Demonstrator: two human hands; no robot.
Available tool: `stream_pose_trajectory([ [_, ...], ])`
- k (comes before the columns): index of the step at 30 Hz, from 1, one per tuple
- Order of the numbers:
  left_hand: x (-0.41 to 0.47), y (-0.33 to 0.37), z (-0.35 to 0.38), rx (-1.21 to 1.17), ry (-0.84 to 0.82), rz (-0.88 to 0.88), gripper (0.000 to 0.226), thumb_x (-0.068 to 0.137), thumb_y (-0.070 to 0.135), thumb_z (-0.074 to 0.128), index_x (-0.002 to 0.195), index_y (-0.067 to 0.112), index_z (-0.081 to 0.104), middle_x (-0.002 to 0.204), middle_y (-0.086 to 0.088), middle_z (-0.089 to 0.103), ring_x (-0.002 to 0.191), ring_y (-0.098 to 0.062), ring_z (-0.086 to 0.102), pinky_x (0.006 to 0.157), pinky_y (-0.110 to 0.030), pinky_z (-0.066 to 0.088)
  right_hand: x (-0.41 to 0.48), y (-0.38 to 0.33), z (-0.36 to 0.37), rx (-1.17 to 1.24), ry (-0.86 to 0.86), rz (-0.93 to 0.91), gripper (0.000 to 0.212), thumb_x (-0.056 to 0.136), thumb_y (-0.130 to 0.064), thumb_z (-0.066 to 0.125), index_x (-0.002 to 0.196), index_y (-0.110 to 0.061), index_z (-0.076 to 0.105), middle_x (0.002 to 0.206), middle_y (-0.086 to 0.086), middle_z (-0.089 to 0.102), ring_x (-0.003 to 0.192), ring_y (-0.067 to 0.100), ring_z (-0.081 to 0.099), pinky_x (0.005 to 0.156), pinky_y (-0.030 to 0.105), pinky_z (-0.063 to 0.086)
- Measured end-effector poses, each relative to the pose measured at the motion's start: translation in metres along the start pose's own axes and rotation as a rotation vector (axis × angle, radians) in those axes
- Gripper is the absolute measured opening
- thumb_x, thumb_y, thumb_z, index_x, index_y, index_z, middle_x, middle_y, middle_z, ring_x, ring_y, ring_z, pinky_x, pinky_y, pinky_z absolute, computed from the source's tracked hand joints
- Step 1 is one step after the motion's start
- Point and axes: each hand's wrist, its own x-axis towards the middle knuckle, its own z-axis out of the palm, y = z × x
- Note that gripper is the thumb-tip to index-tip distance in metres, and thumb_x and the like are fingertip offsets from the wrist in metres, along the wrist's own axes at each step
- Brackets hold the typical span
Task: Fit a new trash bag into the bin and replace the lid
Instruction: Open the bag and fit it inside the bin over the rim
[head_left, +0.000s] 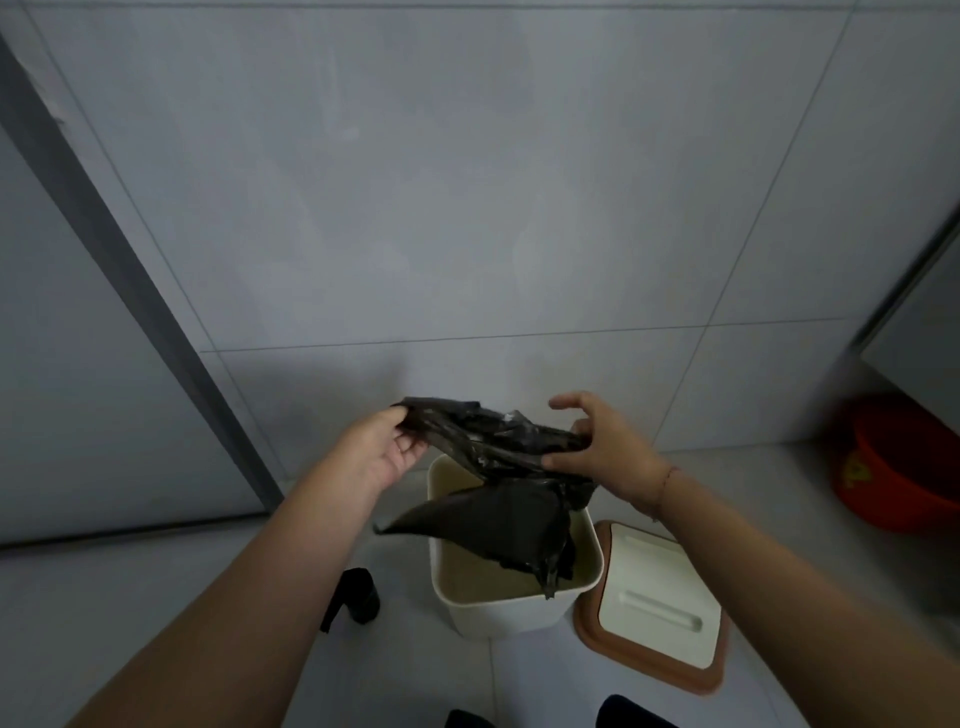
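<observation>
Tiled floor; bag (493, 441) between hands, above bin (519, 608)

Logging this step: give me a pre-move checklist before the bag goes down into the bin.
1. Bin open, lid off on the floor to its right: ok.
2. Left hand grips the trash bag: ok.
3. Right hand grips the bag's other end: ok.
4. Bag mouth spread open: not ok, it's bunched.
5. Bag above the bin opening: ok, lower part hangs in.
6. Bin inside empty: cannot tell, bag hides part.
</observation>
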Motion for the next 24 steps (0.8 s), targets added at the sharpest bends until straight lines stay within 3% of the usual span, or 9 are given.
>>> stream_pose_trajectory([
  [3, 0.007, -0.002, -0.002, -0.084, 0.073, -0.025, 0.03, 0.097, 0.011, 0.037, 0.07, 0.012, 0.048, 0.035, -0.002, 0.059, 0.05, -0.017, 0.058, 0.035, -0.019, 0.047, 0.011, 0.022, 0.003, -0.248, 0.154, 0.064, 0.04, 0.078, 0.002, 0.062, 0.114, -0.016, 0.058, 0.073, 0.003, 0.057, 0.068, 0.019, 0.057, 0.064, 0.032, 0.055],
  [6, 0.01, 0.0, -0.009, -0.062, 0.106, 0.004, 0.03, 0.096, 0.018, 0.042, 0.07, 0.01, 0.052, 0.033, -0.001, 0.059, 0.046, -0.02, 0.061, 0.026, -0.024, 0.043, 0.018, 0.046, -0.006, -0.191, 0.333, 0.275, 0.02, 0.08, -0.002, 0.06, 0.099, -0.006, 0.067, 0.073, 0.007, 0.059, 0.067, 0.023, 0.056, 0.062, 0.029, 0.05],
  [9, 0.021, 0.007, -0.027, -0.007, 0.111, 0.022, 0.019, 0.09, 0.027, 0.053, 0.091, 0.01, 0.061, 0.074, -0.011, 0.071, 0.069, -0.026, 0.059, 0.046, -0.03, 0.055, 0.016, 0.06, -0.022, 0.078, 0.346, 0.462, 0.014, 0.084, -0.005, 0.057, 0.092, 0.002, 0.065, 0.064, 0.012, 0.057, 0.054, 0.026, 0.054, 0.038, 0.018, 0.049],
  [12, 0.029, 0.009, -0.045, 0.103, 0.166, 0.01, 0.043, 0.081, 0.034, 0.062, 0.115, 0.007, 0.061, 0.111, -0.015, 0.061, 0.097, -0.036, 0.062, 0.084, -0.047, 0.052, 0.012, 0.063, -0.03, 0.484, 0.329, 0.665, 0.012, 0.088, -0.008, 0.055, 0.079, -0.001, 0.055, 0.071, 0.014, 0.054, 0.055, 0.026, 0.054, 0.027, 0.02, 0.045],
  [16, 0.024, -0.01, -0.048, 0.569, 0.173, 0.029, 0.058, 0.073, 0.028, 0.071, 0.122, 0.0, 0.057, 0.091, -0.018, 0.064, 0.076, -0.03, 0.065, 0.068, -0.035, 0.053, 0.013, 0.05, -0.023, 0.927, 0.216, 0.72, 0.013, 0.096, -0.011, 0.046, 0.089, -0.004, 0.056, 0.072, 0.016, 0.065, 0.06, 0.029, 0.063, 0.035, 0.03, 0.053],
  [17, 0.023, -0.016, -0.047, 0.771, 0.123, 0.039, 0.073, 0.068, 0.026, 0.076, 0.131, 0.001, 0.049, 0.103, -0.02, 0.063, 0.086, -0.029, 0.066, 0.072, -0.036, 0.054, 0.015, 0.047, -0.02, 1.005, 0.208, 0.701, 0.016, 0.097, -0.011, 0.042, 0.089, -0.004, 0.055, 0.066, 0.016, 0.067, 0.056, 0.03, 0.065, 0.034, 0.031, 0.052],
  [19, 0.022, -0.026, -0.041, 1.253, -0.009, 0.14, 0.115, 0.057, 0.033, 0.083, 0.148, 0.014, 0.015, 0.148, -0.016, 0.033, 0.133, -0.032, 0.038, 0.104, -0.045, 0.04, 0.018, 0.039, -0.016, 1.07, 0.195, 0.625, 0.02, 0.098, -0.009, 0.039, 0.085, -0.004, 0.054, 0.053, 0.014, 0.069, 0.046, 0.026, 0.067, 0.033, 0.03, 0.051],
  [21, 0.014, -0.034, -0.028, 1.569, -0.108, 0.389, 0.132, 0.051, 0.047, 0.083, 0.148, 0.027, -0.004, 0.159, -0.007, 0.003, 0.146, -0.03, 0.006, 0.116, -0.05, 0.018, 0.019, 0.028, -0.008, 1.025, 0.161, 0.54, 0.019, 0.097, -0.007, 0.043, 0.084, -0.006, 0.057, 0.045, 0.009, 0.068, 0.038, 0.019, 0.066, 0.035, 0.026, 0.053],
  [24, 0.003, -0.058, -0.002, 1.704, -0.285, 0.583, 0.119, 0.051, 0.051, 0.08, 0.146, 0.028, 0.013, 0.156, -0.005, 0.019, 0.144, -0.027, 0.015, 0.116, -0.051, 0.014, 0.021, 0.021, 0.005, 0.95, 0.07, 0.514, 0.02, 0.095, -0.017, 0.048, 0.083, -0.006, 0.06, 0.047, 0.007, 0.069, 0.039, 0.017, 0.066, 0.037, 0.024, 0.054],
])
